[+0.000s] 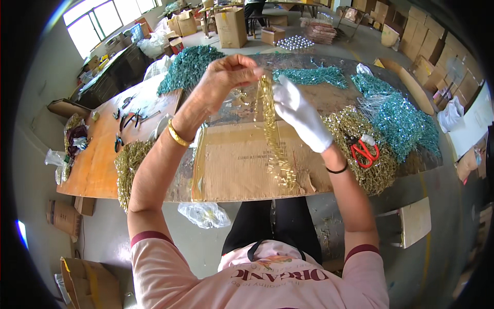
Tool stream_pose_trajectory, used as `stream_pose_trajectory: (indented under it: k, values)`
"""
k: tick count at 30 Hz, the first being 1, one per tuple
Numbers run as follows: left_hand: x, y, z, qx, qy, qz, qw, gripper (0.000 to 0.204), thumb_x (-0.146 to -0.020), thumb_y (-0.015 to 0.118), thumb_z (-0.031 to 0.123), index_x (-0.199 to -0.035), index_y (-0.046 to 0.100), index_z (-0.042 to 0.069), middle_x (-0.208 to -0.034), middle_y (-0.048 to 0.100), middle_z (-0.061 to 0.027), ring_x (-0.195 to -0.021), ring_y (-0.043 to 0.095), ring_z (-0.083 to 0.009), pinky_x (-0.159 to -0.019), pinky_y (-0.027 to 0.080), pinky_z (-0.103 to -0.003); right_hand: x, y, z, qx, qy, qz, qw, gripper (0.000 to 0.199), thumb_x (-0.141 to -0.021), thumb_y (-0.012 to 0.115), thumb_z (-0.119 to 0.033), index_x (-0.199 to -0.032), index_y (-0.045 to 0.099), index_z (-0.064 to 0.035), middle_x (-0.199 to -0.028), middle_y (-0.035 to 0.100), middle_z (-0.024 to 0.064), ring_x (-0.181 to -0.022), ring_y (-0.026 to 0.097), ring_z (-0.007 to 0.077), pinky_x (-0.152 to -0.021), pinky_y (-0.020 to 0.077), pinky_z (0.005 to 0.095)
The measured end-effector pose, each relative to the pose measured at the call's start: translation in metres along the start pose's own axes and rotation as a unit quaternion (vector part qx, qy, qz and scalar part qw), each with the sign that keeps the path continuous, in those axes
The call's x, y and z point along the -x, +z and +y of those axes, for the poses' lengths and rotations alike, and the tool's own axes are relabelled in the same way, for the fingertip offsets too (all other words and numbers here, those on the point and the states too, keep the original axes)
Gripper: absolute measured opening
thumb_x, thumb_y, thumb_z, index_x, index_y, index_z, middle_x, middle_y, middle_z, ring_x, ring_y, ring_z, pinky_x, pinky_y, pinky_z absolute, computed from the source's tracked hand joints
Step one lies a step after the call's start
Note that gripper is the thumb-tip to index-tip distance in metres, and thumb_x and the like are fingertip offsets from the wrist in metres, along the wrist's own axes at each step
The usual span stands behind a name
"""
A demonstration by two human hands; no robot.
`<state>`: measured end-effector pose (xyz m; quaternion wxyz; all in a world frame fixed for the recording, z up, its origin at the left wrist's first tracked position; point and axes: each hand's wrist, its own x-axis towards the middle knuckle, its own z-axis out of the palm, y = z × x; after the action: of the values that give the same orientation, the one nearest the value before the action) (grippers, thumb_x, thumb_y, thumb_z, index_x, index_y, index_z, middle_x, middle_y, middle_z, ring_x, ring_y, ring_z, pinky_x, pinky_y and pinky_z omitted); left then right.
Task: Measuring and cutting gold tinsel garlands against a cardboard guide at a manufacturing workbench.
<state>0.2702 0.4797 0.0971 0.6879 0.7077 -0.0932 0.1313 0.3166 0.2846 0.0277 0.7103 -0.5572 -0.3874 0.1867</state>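
My left hand [226, 77], bare with a gold bangle on the wrist, pinches the top of a long gold tinsel strand [271, 134] and holds it up above the table. My right hand [300, 114] wears a white glove and grips the same strand just below and to the right. The strand hangs down and trails onto a flat sheet of brown cardboard [242, 165] lying on the table in front of me.
Heaps of gold tinsel lie at the right [355, 134] and left front edge [128, 165]. Red-handled scissors [364, 152] rest on the right heap. Teal tinsel piles [401, 118] cover the far side. Pliers [128, 121] lie on the orange board. A plastic bag [205, 213] hangs below the edge.
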Motion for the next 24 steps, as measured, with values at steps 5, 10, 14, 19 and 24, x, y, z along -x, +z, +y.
stream_pose_trajectory:
  k: [5,10,14,19,24]
  values:
    - [0.01,0.025,-0.004,0.018,0.062,-0.066,0.996,0.008,-0.08,0.063,-0.003,-0.082,0.058,0.002,-0.082,0.066,-0.0071,-0.079,0.064,-0.0127,-0.068,0.053,-0.024,-0.027,0.018,0.004,0.38,-0.241,0.143,0.882,0.053,-0.079,0.069,-0.023,-0.124,0.047,-0.0039,-0.095,0.065,0.0142,-0.077,0.063,0.0167,-0.066,0.0497,0.0282]
    - [0.02,0.024,-0.007,-0.063,0.093,-0.013,0.994,0.011,-0.079,0.067,0.001,-0.081,0.056,0.003,-0.076,0.065,-0.0045,-0.069,0.061,-0.0074,-0.06,0.049,-0.02,-0.019,0.028,-0.003,0.345,-0.185,0.149,0.908,0.033,-0.082,0.065,-0.024,-0.105,0.059,-0.0014,-0.075,0.065,0.0104,-0.063,0.061,0.0133,-0.057,0.0469,0.0254]
    - [0.033,0.023,-0.011,-0.012,0.119,0.006,0.993,0.011,-0.081,0.067,0.007,-0.088,0.06,0.005,-0.077,0.063,0.0005,-0.071,0.058,-0.0052,-0.066,0.047,-0.019,-0.011,0.029,-0.005,-0.037,0.054,-0.029,0.997,0.026,-0.089,0.056,-0.027,-0.094,0.057,-0.001,-0.058,0.048,-0.0016,-0.044,0.043,0.0083,-0.046,0.0381,0.0235]
    - [0.057,0.019,-0.019,-0.015,0.059,-0.04,0.997,0.02,-0.085,0.063,0.016,-0.1,0.062,0.003,-0.086,0.062,0.0007,-0.084,0.055,-0.0054,-0.075,0.045,-0.021,0.007,0.023,-0.006,-0.175,0.186,-0.113,0.96,0.029,-0.092,0.05,-0.03,-0.097,0.055,-0.0018,-0.061,0.044,-0.0055,-0.043,0.037,0.0035,-0.043,0.0313,0.0211]
    - [0.095,0.022,-0.028,0.041,0.005,-0.084,0.996,0.017,-0.086,0.062,0.018,-0.095,0.063,0.004,-0.093,0.064,-0.002,-0.087,0.056,-0.0077,-0.079,0.045,-0.024,0.044,0.026,-0.018,-0.195,0.251,-0.238,0.918,0.04,-0.089,0.055,-0.029,-0.11,0.05,0.0049,-0.061,0.041,-0.0057,-0.044,0.037,0.0042,-0.045,0.0345,0.0222]
